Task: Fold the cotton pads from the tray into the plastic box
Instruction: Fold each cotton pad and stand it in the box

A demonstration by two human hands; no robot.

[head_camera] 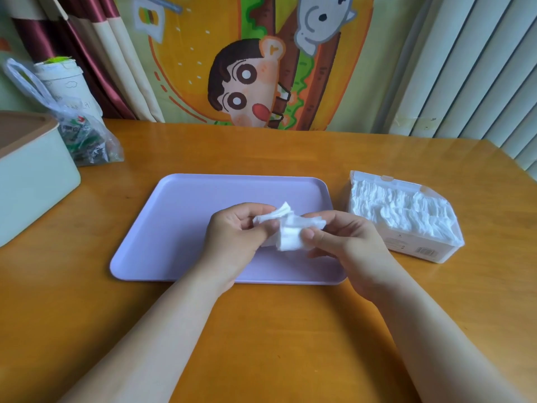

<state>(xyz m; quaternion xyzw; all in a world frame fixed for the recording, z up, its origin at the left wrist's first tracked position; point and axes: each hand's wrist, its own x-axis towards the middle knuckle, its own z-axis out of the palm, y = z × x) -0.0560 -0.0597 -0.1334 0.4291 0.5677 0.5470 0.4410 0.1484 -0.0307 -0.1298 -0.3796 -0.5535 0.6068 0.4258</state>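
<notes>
Wooden table, cartoon hanging behind. Lilac tray at centre, otherwise bare. Left hand and right hand both pinch crumpled cotton pads above it. Plastic box at 3 o'clock, nearly full. Likely the last pads; folding and boxing remain.

Your left hand and right hand cover parts of cotton pads at frame centre; you cannot count layers in bunch. Same hands hide near-middle strip of tray. Label on plastic box, right: print too small to read. Pale green container cut by left edge. Plastic bag, upper left: contents blurred; cup behind it partly hidden.
</notes>
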